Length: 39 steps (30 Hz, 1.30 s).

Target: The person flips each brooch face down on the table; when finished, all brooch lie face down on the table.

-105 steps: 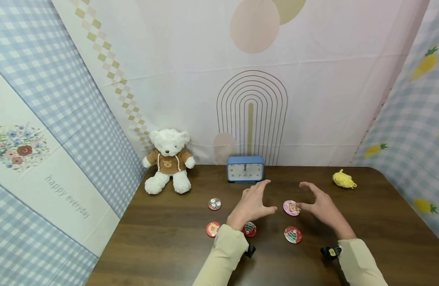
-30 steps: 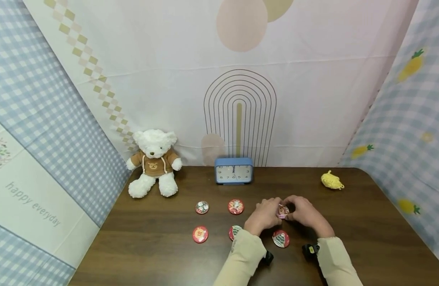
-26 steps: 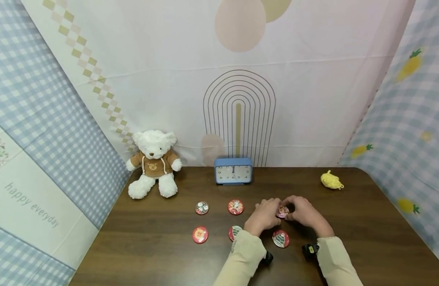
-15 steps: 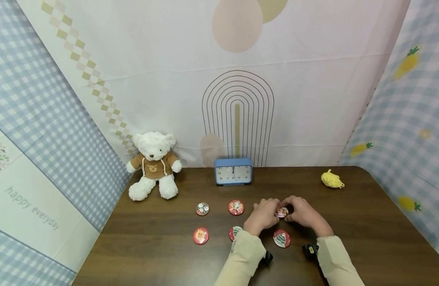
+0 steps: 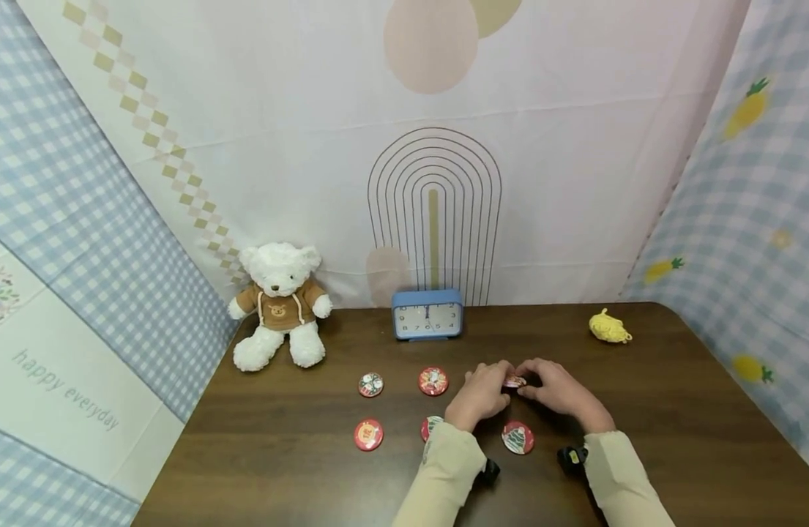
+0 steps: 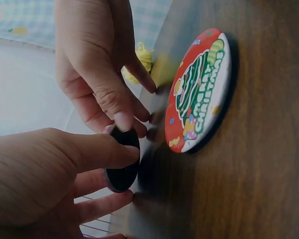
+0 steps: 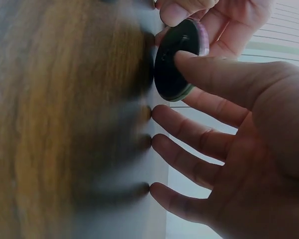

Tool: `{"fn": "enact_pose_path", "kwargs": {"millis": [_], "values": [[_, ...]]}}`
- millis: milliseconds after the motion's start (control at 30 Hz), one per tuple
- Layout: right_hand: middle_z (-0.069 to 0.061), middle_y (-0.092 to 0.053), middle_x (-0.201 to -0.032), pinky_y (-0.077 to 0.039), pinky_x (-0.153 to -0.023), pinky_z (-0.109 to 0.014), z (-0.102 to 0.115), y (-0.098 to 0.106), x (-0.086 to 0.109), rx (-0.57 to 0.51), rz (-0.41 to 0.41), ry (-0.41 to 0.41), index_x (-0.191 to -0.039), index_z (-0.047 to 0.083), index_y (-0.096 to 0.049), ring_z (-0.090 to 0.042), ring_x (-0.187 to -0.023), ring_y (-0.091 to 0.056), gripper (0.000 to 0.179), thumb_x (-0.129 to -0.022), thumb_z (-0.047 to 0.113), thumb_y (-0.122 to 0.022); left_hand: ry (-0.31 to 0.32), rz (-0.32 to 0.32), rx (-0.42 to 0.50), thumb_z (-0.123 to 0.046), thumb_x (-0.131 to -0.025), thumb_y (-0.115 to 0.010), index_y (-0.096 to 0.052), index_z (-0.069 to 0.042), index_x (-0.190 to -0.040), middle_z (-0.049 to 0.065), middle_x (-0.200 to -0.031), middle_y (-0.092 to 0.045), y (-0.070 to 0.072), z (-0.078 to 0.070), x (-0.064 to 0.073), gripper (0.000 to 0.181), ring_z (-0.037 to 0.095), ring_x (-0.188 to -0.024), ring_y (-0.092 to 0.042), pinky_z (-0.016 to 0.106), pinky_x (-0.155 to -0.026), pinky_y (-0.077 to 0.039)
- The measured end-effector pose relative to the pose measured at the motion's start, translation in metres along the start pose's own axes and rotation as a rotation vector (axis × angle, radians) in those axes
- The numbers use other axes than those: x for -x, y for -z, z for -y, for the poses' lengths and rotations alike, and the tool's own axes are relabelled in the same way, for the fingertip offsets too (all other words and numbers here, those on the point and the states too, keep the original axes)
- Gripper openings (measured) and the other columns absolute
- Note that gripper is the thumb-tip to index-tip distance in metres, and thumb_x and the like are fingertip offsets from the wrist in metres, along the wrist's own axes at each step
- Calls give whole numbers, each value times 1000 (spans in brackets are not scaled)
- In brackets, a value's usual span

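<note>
Pink-rimmed badge (image 5: 515, 381): it stood steeply tilted at the right end of the farther row, its dark back turned towards your wrist cameras; whether its lower rim rested on the tabletop (image 5: 279, 468) or hung just above it, you could not tell.
Left hand (image 5: 481, 395): you pinched the badge's left side with it, thumb against the dark back.
Right hand (image 5: 562, 388): you pinched the other side, thumb also on the back, with the spare fingertips at the tabletop or just over it.
Near tree badge (image 5: 517, 438): it lay flat, printed side up, on your side of the tilted badge and apart from your fingers.
Other tree badge (image 5: 430, 429): your left sleeve (image 5: 444, 468) partly hid it.
Farther row: to the left of your hands lay the red badge (image 5: 433, 381) and the small green-and-white badge (image 5: 370, 384), both flat.
Nearer row, left end: the orange-centred badge (image 5: 368, 435) lay flat.
Step in hand: by my judgement, you were at the two-handed angling of one badge; the pose alone did not show whether you were raising or lowering it.
Next move: it seemed to call for even pressure from both thumbs, since so thin a rim could slip, and for fingertips clear of the underside before any release.
</note>
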State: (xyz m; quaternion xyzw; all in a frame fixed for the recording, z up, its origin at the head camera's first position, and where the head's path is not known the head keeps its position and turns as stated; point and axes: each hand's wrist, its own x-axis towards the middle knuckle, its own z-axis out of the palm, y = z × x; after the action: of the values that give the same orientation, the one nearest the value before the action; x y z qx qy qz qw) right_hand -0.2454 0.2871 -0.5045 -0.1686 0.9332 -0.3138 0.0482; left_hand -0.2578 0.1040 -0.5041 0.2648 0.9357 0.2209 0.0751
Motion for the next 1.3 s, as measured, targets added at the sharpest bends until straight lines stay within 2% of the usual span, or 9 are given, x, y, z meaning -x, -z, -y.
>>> {"fn": "enact_pose_path", "kwargs": {"millis": [167, 400, 633, 800, 967, 1133, 1300], "values": [[-11, -67, -108, -48, -90, -56, 0, -1, 1, -19, -15, -5, -110, 1, -69, -33, -104, -62, 18, -93, 5, -70, -5, -16, -1, -13, -91, -74, -61, -20, -126, -6, -124, -66, -1, 0, 1, 38, 15, -112, -56, 36, -91, -41], [-15, -68, -113, -48, -92, -58, 0, 2, 4, -18, -35, -10, -113, 1, -70, -37, -109, -62, 18, -96, 4, -66, -21, -79, 30, -6, -90, -71, -63, -19, -121, -5, -116, -67, -6, -2, 1, 36, 17, -108, -59, 36, -87, -43], [-13, -71, -108, -50, -89, -56, -2, 7, 3, -4, -125, 6, -107, 2, -73, -36, -105, -65, 13, -97, 4, -65, -69, -191, 56, -3, -87, -71, -63, -14, -116, 1, -103, -66, -6, -2, -3, 32, 18, -98, -65, 39, -83, -51], [-11, -72, -107, -51, -86, -53, -2, 7, 2, -30, -115, 13, -107, 3, -74, -33, -102, -66, 13, -98, 6, -64, -63, -238, 93, -1, -88, -71, -62, -13, -112, 1, -98, -66, -8, 1, -3, 28, 16, -92, -66, 34, -80, -52], [-7, -70, -97, -52, -80, -47, 0, 8, 1, -57, -117, -2, -105, 3, -72, -23, -90, -64, 12, -96, 1, -65, -42, -259, 131, -3, -88, -71, -59, -12, -112, 3, -100, -69, -7, 3, -3, 28, 17, -88, -66, 32, -77, -52], [-3, -65, -88, -51, -71, -37, 0, 7, 1, -89, -82, -22, -106, -1, -69, -17, -80, -59, 16, -90, -5, -67, 10, -238, 154, -5, -89, -72, -54, -12, -116, 4, -92, -67, -8, 3, -3, 33, 19, -83, -66, 35, -75, -52], [-4, -64, -86, -49, -68, -34, 2, 5, 1, -112, -73, -44, -105, -3, -67, -18, -78, -57, 20, -85, -7, -70, 12, -214, 104, -8, -89, -75, -55, -14, -115, 3, -95, -68, -9, 2, -2, 33, 19, -88, -67, 39, -82, -50]]}}
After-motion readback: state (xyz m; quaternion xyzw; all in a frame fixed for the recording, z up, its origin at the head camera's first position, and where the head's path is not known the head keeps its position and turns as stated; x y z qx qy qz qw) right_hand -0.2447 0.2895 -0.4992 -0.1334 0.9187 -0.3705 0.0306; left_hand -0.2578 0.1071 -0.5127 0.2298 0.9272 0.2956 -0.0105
